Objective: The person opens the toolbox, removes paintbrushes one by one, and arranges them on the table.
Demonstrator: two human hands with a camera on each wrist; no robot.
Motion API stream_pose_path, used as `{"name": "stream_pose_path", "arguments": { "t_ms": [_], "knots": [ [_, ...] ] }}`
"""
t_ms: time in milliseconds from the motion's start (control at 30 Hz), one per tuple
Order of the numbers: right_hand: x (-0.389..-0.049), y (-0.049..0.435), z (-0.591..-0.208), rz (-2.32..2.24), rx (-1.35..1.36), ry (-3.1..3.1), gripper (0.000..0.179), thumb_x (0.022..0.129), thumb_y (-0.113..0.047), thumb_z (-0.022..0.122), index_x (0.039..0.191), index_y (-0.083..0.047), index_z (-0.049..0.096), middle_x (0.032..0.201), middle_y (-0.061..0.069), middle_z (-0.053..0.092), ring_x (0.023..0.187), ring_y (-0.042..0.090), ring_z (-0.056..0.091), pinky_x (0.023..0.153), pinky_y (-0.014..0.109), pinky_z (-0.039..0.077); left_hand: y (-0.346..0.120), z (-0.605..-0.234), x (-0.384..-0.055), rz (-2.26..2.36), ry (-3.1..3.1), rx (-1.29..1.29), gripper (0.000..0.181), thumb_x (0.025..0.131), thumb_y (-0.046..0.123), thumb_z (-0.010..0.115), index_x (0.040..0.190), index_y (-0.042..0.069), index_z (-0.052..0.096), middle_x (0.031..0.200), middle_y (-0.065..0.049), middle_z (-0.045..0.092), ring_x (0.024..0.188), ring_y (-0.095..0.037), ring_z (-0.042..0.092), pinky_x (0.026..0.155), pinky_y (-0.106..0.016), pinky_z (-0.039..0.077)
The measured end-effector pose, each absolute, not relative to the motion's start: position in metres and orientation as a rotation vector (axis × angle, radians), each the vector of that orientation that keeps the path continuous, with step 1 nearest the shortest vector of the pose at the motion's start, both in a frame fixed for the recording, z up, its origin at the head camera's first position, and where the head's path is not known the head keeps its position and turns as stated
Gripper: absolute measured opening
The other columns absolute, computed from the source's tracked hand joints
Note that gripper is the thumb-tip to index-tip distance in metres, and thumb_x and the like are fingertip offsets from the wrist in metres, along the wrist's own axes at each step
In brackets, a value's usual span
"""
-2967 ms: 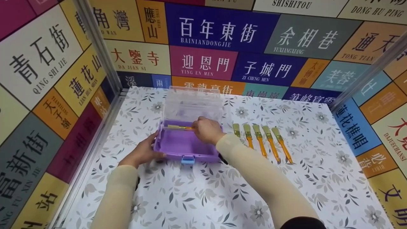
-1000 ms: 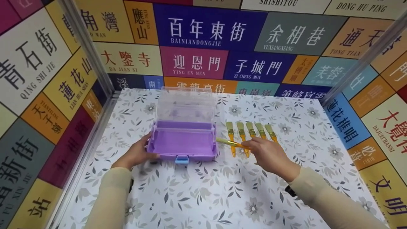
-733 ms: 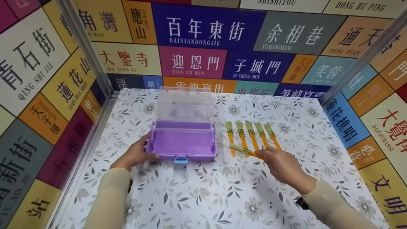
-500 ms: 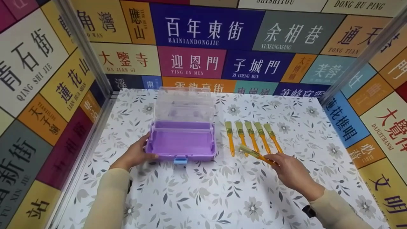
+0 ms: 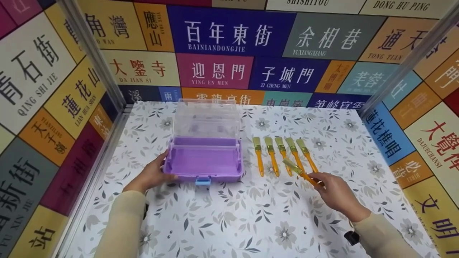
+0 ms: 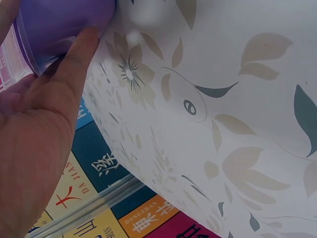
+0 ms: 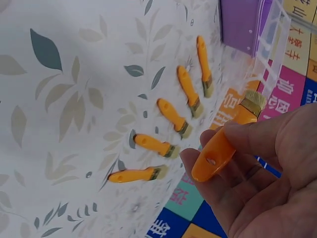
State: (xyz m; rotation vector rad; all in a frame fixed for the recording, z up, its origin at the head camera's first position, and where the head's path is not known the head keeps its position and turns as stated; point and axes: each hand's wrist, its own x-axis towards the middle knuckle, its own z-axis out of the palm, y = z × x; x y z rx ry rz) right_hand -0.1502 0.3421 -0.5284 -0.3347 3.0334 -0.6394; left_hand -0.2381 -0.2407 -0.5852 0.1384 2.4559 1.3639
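My right hand point(image 5: 339, 191) holds a paintbrush point(image 5: 297, 169) by its orange handle, bristles pointing up and left, in front of several like brushes point(image 5: 272, 159) laid side by side on the cloth. In the right wrist view, thumb and fingers pinch that paintbrush point(image 7: 218, 157) above the row. A purple plastic box point(image 5: 204, 161) stands with its clear lid point(image 5: 206, 118) raised at the back and a blue latch point(image 5: 203, 180) in front. My left hand point(image 5: 148, 175) holds the box's left front corner; in the left wrist view its fingers lie along the purple wall point(image 6: 69, 29).
A white cloth point(image 5: 229, 222) with grey leaves and flowers covers the table. Panels with large Chinese characters point(image 5: 229, 34) enclose the back and sides, with metal posts point(image 5: 96, 53) at the corners.
My right hand has come out of the box with the paintbrush and moved right, past the front of the row. The left hand stays at the box.
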Motion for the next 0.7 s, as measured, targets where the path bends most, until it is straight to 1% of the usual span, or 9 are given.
{"name": "stream_pose_path", "arguments": {
  "t_ms": [100, 300, 433, 567, 700],
  "knots": [
    [-0.156, 0.351, -0.53, -0.682, -0.307, 3.02, 0.038, 0.089, 0.006, 0.066, 0.125, -0.004, 0.068, 0.106, 0.012, 0.07, 0.089, 0.029, 0.069, 0.071, 0.046, 0.056, -0.241, -0.585, -0.238, 1.363, 2.453, 0.133, 0.113, 0.076, 0.021, 0.088, 0.161, 0.012, 0.013, 0.151, -0.029, 0.037, 0.13, -0.046, 0.046, 0.11, -0.054, 0.035],
    [-0.174, 0.366, -0.532, -0.722, -0.219, 2.995, 0.037, 0.091, 0.004, 0.064, 0.127, 0.0, 0.065, 0.107, 0.016, 0.07, 0.091, 0.033, 0.068, 0.074, 0.048, 0.057, -0.241, -0.587, -0.238, 1.385, 2.441, 0.12, 0.114, 0.075, 0.021, 0.088, 0.161, 0.013, 0.013, 0.152, -0.029, 0.036, 0.131, -0.047, 0.044, 0.11, -0.053, 0.035],
    [-0.186, 0.374, -0.532, -0.747, -0.145, 2.985, 0.038, 0.091, 0.003, 0.062, 0.128, 0.001, 0.064, 0.107, 0.019, 0.069, 0.09, 0.035, 0.069, 0.075, 0.05, 0.057, -0.241, -0.587, -0.238, 1.385, 2.439, 0.117, 0.115, 0.075, 0.023, 0.089, 0.161, 0.015, 0.013, 0.151, -0.029, 0.037, 0.13, -0.046, 0.047, 0.109, -0.053, 0.037],
    [-0.198, 0.381, -0.534, -0.735, -0.097, 2.99, 0.038, 0.091, 0.002, 0.061, 0.129, 0.002, 0.063, 0.108, 0.021, 0.068, 0.094, 0.038, 0.067, 0.076, 0.052, 0.057, -0.242, -0.587, -0.238, 1.379, 2.436, 0.114, 0.116, 0.076, 0.024, 0.089, 0.162, 0.015, 0.012, 0.15, -0.029, 0.038, 0.128, -0.045, 0.048, 0.108, -0.053, 0.037],
    [-0.208, 0.388, -0.537, -0.726, -0.041, 2.97, 0.039, 0.091, 0.002, 0.062, 0.13, 0.004, 0.061, 0.111, 0.024, 0.067, 0.097, 0.04, 0.065, 0.075, 0.05, 0.057, -0.242, -0.587, -0.238, 1.382, 2.439, 0.123, 0.114, 0.076, 0.022, 0.088, 0.161, 0.014, 0.012, 0.151, -0.029, 0.037, 0.13, -0.044, 0.047, 0.11, -0.053, 0.036]
  ]
}}
